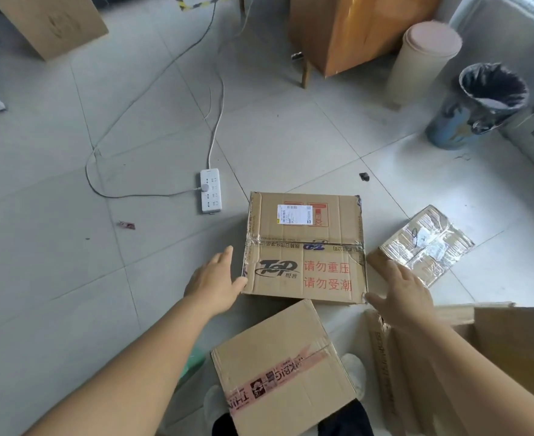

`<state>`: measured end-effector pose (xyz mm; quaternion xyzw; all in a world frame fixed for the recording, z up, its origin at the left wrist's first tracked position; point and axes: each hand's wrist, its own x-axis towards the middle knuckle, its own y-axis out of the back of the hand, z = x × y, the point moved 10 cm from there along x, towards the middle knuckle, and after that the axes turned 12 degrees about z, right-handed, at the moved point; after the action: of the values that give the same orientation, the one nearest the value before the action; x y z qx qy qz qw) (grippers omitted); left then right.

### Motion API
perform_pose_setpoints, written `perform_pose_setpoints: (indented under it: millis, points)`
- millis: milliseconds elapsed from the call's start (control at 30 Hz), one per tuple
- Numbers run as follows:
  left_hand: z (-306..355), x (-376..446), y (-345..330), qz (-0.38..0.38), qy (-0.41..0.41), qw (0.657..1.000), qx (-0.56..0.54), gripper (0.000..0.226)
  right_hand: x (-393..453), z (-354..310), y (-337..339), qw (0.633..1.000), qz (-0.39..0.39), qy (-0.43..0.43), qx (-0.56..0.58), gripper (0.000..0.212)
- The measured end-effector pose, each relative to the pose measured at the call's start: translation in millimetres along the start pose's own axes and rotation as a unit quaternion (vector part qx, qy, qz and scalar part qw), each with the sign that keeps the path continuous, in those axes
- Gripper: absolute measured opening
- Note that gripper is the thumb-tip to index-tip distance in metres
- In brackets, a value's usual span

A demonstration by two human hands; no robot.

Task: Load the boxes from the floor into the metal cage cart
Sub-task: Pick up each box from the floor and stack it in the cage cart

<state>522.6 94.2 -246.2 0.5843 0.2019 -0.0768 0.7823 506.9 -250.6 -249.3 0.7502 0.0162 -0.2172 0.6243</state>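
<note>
Flanking the printed box (305, 247), left hand (215, 284) and right hand (404, 294) spread wide at its near corners.

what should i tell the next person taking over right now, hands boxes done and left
Left hand: open, at the left edge of the printed box.
Right hand: open, at its right near corner. Not lifted yet.
On the floor too: the pink-taped box nearest, the clear-taped box to the right, an open carton at far right.
The cage cart is out of view, so what is loaded cannot be told. These boxes are left.
</note>
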Motion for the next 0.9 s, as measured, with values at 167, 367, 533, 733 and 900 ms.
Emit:
perform_pose_setpoints:
  millis: [167,367,533,733,900]
  points:
    - [-9,70,-80,-0.011,0.058,0.998,-0.025,0.076,82,24,-77,1.000,-0.018,-0.006,0.006,0.090]
    - [-17,142,-172,-0.013,0.107,0.993,-0.039,0.078,162,56,-169,0.999,-0.026,-0.024,0.026,0.092]
    - [-29,193,-226,0.001,0.125,0.991,-0.045,0.086,215,77,-231,0.998,-0.024,-0.045,0.049,0.089]
    - [-55,233,-270,0.019,0.206,0.974,-0.095,0.101,252,88,-278,0.981,-0.025,-0.111,0.155,0.076]
    - [-71,239,-290,0.045,0.244,0.955,-0.163,0.109,248,94,-295,0.960,0.009,-0.148,0.236,0.113]
